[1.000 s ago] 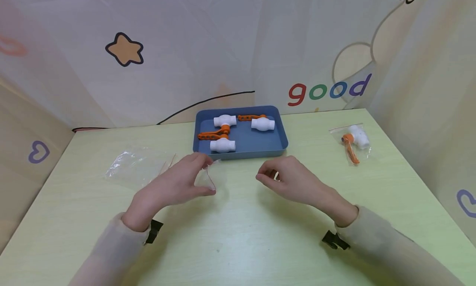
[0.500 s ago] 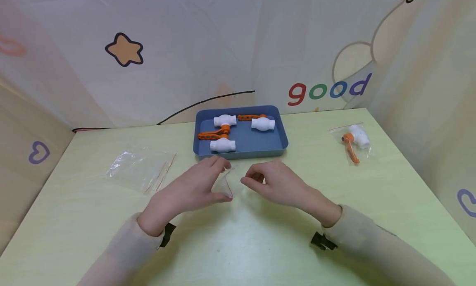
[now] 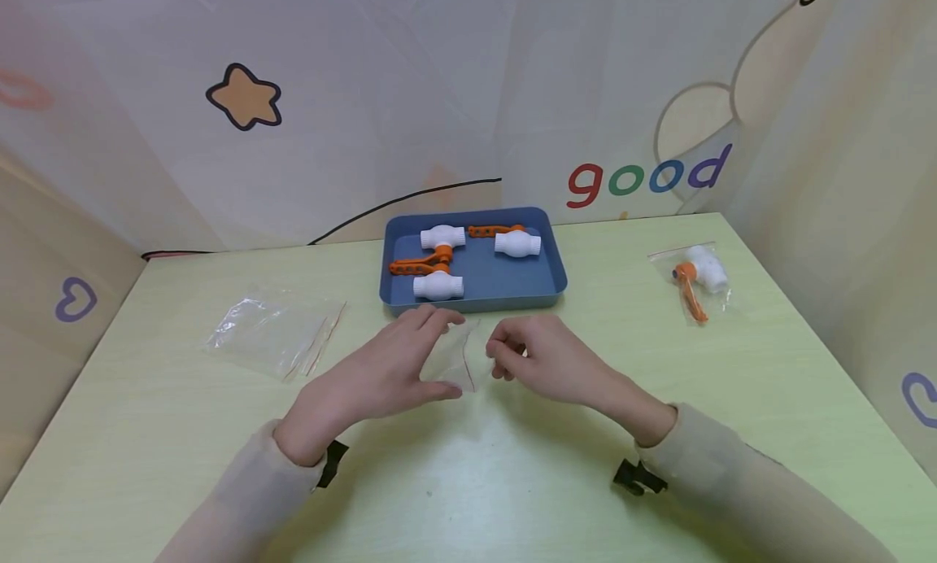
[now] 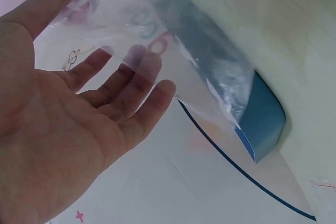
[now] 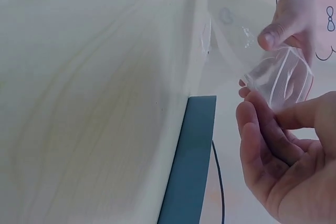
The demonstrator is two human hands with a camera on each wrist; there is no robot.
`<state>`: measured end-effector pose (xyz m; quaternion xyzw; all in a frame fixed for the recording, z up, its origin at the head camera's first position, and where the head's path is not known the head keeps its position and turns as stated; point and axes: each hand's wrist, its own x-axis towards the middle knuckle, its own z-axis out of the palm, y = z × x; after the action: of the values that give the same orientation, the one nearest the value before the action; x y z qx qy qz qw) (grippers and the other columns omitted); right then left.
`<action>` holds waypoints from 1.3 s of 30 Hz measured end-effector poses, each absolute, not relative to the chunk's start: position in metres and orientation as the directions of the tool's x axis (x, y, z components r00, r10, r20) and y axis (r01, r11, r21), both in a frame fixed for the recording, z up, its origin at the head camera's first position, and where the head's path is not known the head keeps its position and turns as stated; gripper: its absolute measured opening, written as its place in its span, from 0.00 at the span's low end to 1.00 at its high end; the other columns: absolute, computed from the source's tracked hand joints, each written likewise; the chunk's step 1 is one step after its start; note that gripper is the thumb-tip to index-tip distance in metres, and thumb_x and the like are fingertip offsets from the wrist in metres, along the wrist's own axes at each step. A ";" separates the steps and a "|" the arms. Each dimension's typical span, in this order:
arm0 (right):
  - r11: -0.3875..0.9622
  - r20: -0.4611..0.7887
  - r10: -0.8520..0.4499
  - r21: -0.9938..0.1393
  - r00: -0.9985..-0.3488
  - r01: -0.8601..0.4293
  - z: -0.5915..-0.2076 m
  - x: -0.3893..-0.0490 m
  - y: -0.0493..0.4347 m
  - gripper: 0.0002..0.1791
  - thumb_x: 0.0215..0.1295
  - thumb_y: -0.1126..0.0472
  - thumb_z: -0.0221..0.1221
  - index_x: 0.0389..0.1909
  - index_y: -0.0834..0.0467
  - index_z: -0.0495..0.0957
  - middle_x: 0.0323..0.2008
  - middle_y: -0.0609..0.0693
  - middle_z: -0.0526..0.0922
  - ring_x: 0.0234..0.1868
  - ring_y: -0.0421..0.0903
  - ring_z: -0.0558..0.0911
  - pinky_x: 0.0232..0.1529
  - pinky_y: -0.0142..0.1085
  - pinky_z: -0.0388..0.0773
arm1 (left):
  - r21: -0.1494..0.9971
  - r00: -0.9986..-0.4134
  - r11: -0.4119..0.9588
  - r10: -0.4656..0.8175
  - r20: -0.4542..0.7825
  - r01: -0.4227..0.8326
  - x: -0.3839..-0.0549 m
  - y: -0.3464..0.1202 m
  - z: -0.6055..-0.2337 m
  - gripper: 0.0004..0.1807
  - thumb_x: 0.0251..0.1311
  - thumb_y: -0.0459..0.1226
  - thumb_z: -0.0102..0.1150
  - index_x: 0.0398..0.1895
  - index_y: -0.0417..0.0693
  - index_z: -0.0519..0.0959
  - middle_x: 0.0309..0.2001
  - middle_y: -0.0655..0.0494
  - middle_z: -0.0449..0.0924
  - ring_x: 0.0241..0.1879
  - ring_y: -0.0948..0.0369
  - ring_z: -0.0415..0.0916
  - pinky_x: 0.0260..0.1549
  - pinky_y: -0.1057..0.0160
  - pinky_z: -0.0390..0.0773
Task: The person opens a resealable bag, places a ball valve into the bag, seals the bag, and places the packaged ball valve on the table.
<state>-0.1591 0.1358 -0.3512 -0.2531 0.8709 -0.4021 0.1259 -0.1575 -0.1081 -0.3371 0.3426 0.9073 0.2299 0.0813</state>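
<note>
A small clear zip-lock bag [image 3: 450,355] with a thin red line near its mouth is between my two hands, in front of the blue tray. My left hand [image 3: 376,368] holds it between a widely parted thumb and fingers; its fingertips show through the film in the left wrist view. At the red-lined end, my right hand [image 3: 549,360] pinches the plastic between thumb and fingers, as the right wrist view shows with the bag [image 5: 286,77] stretched above them. I see nothing inside the bag.
Behind the hands, the blue tray [image 3: 512,303] carries three white ball valves [image 3: 439,286] with orange handles. More clear bags [image 3: 271,331] lie at the left. A bagged valve [image 3: 704,272] lies at the right, and a printed curtain [image 3: 410,99] hangs behind the table.
My left hand has brought the bag rightward, in front of the tray. My right hand has come left to meet it, and its fingers have closed at the bag's mouth.
</note>
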 end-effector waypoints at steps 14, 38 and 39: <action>0.530 0.046 -0.479 -0.781 -0.877 -0.331 -0.352 -0.160 0.143 0.04 0.74 0.64 0.61 0.40 0.60 0.83 0.29 0.47 0.84 0.30 0.44 0.80 0.31 0.37 0.78 | 0.508 -0.761 0.665 0.648 -0.027 0.548 -0.159 -0.116 -0.341 0.44 0.58 0.42 0.76 0.74 0.43 0.63 0.63 0.46 0.72 0.58 0.52 0.73 0.59 0.49 0.74; 0.363 0.211 -0.586 -0.795 -0.782 -0.487 -0.350 -0.157 0.134 0.14 0.63 0.73 0.69 0.50 0.63 0.87 0.48 0.53 0.88 0.47 0.45 0.87 0.52 0.37 0.82 | 0.510 -0.762 0.671 0.646 -0.045 0.538 -0.157 -0.115 -0.339 0.40 0.61 0.43 0.74 0.72 0.41 0.65 0.58 0.45 0.74 0.54 0.51 0.76 0.53 0.52 0.78; 0.357 0.210 -0.598 -0.795 -0.774 -0.491 -0.351 -0.157 0.134 0.14 0.63 0.74 0.68 0.50 0.63 0.87 0.48 0.53 0.88 0.47 0.44 0.87 0.51 0.37 0.83 | 0.514 -0.760 0.666 0.649 -0.043 0.540 -0.157 -0.115 -0.339 0.40 0.61 0.43 0.74 0.72 0.40 0.65 0.58 0.45 0.74 0.54 0.51 0.76 0.53 0.52 0.77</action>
<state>-0.1573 0.1339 -0.3513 -0.3314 0.8216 -0.4602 0.0581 -0.1571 -0.1151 -0.3386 0.3282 0.9059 0.2432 0.1117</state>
